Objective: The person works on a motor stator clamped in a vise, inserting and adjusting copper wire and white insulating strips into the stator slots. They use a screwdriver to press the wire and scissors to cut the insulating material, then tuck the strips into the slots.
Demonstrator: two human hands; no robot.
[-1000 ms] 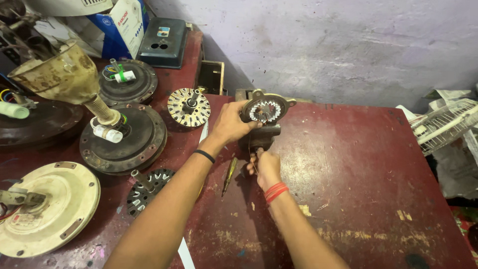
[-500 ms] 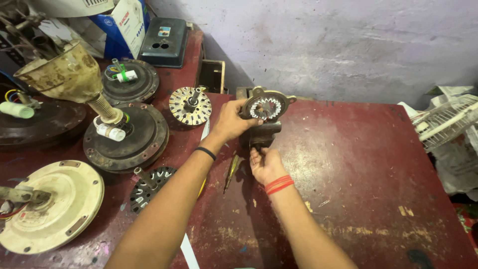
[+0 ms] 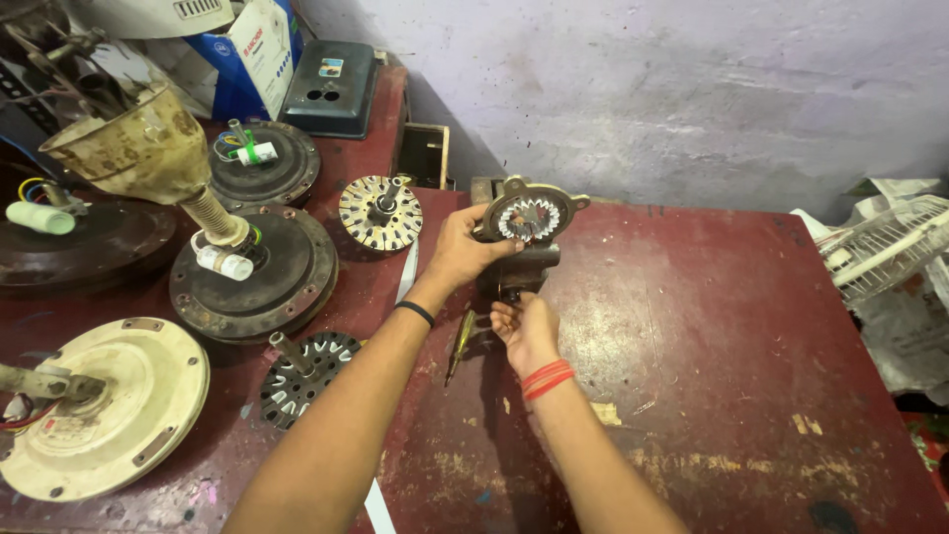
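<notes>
The bench [image 3: 712, 326] is dark red, scuffed with pale chips. A dark grey motor housing [image 3: 252, 277] sits near its left edge, a cream one [image 3: 99, 415] at the near-left corner. The round stator [image 3: 381, 213] shows cream and brown radial stripes. The right hand [image 3: 526, 331] has red bands at its wrist, the left hand [image 3: 460, 252] a black one. The wall [image 3: 692, 89] is mottled lilac-grey.

We note bare forearms — thin black band at left hand [image 3: 460, 252], red bangles at right hand [image 3: 524, 331].
</notes>
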